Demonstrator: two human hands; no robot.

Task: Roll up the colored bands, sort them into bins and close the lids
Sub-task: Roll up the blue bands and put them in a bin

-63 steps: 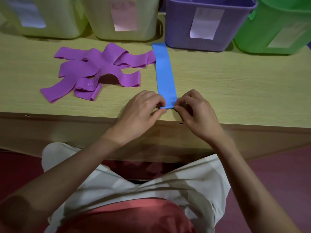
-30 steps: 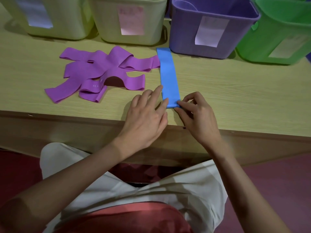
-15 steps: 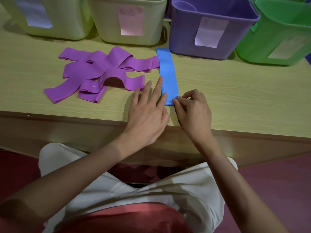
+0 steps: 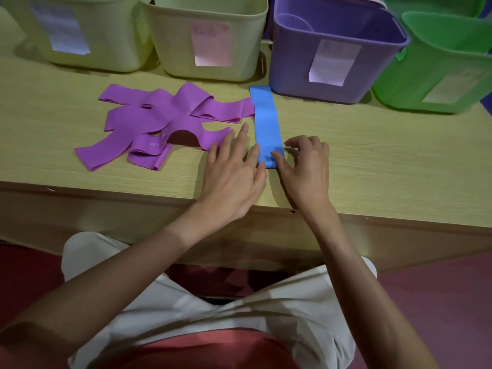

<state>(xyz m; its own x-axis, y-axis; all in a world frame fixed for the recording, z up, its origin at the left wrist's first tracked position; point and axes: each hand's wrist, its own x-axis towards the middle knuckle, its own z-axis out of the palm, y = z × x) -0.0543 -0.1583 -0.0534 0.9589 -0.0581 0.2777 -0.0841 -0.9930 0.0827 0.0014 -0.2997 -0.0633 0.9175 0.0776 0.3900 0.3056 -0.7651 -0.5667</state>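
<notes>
Lying flat and straight on the wooden table (image 4: 372,161), the blue band (image 4: 267,123) points with its far end toward the gap between the second pale bin (image 4: 213,35) and the purple bin (image 4: 338,54), and its near end is between the 2 hands; I judge it was laid out like this so that it can be rolled from the near end away from the person. The right hand (image 4: 306,166) has its fingers curled, and its thumb presses on the near end of the band, where the first small fold or turn seems to begin; whether the index finger also pinches the band I cannot tell. The left hand (image 4: 234,171) lies with straight fingers spread on the table, its thumb side just touching the left edge of the band, probably to keep the strip from sliding sideways. The heap of purple bands (image 4: 165,121) waits unrolled to the left, one strip reaching the blue band's edge. At the back stand 4 bins without lids on: 2 pale yellow-green ones, the first pale bin (image 4: 80,30) at the far left, then the purple one and the green bin (image 4: 447,75), each with a paper label. Only the purple bin's inside shows a little, and no band is visible there.
</notes>
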